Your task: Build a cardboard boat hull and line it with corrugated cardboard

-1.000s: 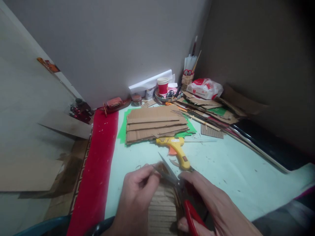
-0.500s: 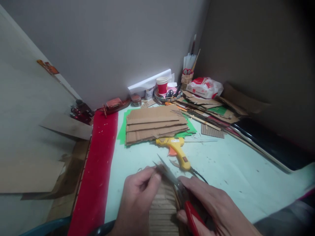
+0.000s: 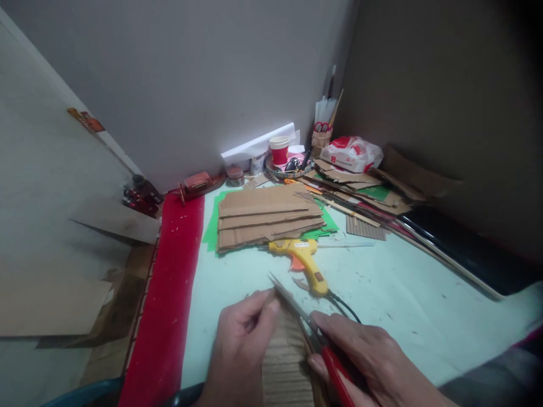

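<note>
A strip of corrugated cardboard (image 3: 286, 362) lies between my hands at the bottom centre. My left hand (image 3: 246, 339) pinches its upper end between thumb and fingers. Scissors with red handles (image 3: 337, 376) are in my right hand (image 3: 369, 356), their blades pointing up and left across the top of the cardboard, close to my left fingertips. The blades look nearly closed. Just beyond them, a yellow glue gun (image 3: 311, 265) rests on the pale green table cover.
Stacked cardboard pieces (image 3: 267, 212) lie on green sheets behind the glue gun. At the back stand a red paper cup (image 3: 279, 152) and a holder (image 3: 321, 138) with scissors. Cardboard scraps (image 3: 360, 181) and a black glossy object (image 3: 466, 249) line the right side.
The scissor blades have come closer together at the cardboard's top end. Both hands appear slightly lower and further right, with the cardboard still held.
</note>
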Tool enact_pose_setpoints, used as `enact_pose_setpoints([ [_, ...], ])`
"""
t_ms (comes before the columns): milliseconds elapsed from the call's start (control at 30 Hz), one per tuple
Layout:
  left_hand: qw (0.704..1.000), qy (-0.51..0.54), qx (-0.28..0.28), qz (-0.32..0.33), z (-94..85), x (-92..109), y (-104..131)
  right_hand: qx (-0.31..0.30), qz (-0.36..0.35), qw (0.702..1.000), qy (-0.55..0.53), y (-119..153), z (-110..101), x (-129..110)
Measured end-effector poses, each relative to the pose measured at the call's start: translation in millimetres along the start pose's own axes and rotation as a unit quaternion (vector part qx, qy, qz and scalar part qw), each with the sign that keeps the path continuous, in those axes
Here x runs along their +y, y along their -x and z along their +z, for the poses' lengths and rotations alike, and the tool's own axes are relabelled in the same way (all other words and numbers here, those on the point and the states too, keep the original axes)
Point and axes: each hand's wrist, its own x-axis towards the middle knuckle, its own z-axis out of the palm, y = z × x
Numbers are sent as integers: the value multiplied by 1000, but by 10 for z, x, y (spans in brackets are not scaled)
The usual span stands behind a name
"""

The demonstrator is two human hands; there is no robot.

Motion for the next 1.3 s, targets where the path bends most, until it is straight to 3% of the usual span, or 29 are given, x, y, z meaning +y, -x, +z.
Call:
enact_pose_setpoints([
  [267, 999, -36, -19, 27, 7, -60, 2, -53, 39, 997, 35, -129, -80, -35],
  [400, 998, -44, -27, 21, -9, -66, 8, -94, 71, 993, 8, -166, -122, -71],
  [533, 998, -37, -41, 11, 27, -23, 19, -95, 82, 992, -17, -156, -148, -37],
  [733, 996, -35, -80, -22, 35, 7, 9, -131, 73, 989, -2, -113, -288, 56],
  [1000, 977, -143, -155, -14, -134, 60, -119, -203, 22, 979, 5, -199, -573, 194],
  [1300, 970, -148, -192, -3, -181, 131, -132, -238, 22, 971, -18, -308, -686, 98],
])
